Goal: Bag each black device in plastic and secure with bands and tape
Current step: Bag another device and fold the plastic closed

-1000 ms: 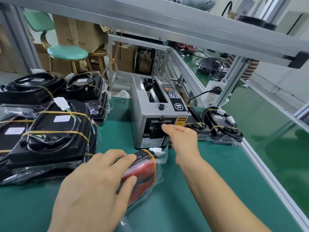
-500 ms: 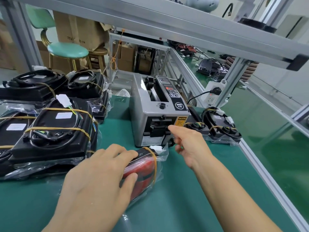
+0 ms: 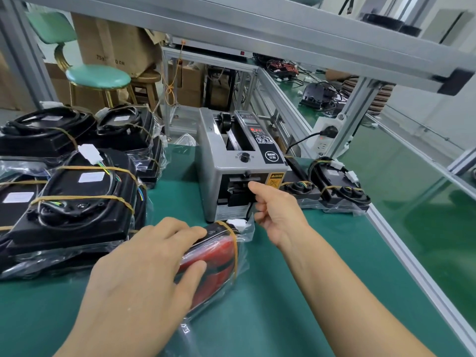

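Left hand (image 3: 144, 274): nearest the camera, laid flat with straight fingers pressing down on the bagged device (image 3: 213, 256).
Bagged device: on the green mat (image 3: 296, 300) under that hand, red and black inside clear plastic, one rubber band (image 3: 235, 243) around its far end; long axis running away from the camera toward the tape dispenser (image 3: 239, 168).
Right hand (image 3: 278, 215): just beyond the device's far end, index finger out at the dispenser's outlet slot, other fingers curled; whether tape is pinched, cannot tell.
Key relation: dispenser directly past the device's far end, right hand nearer it; likely tape fetched next, brought back toward the bag's loose end.
Far left: finished banded bundles (image 3: 77, 199) stacked.
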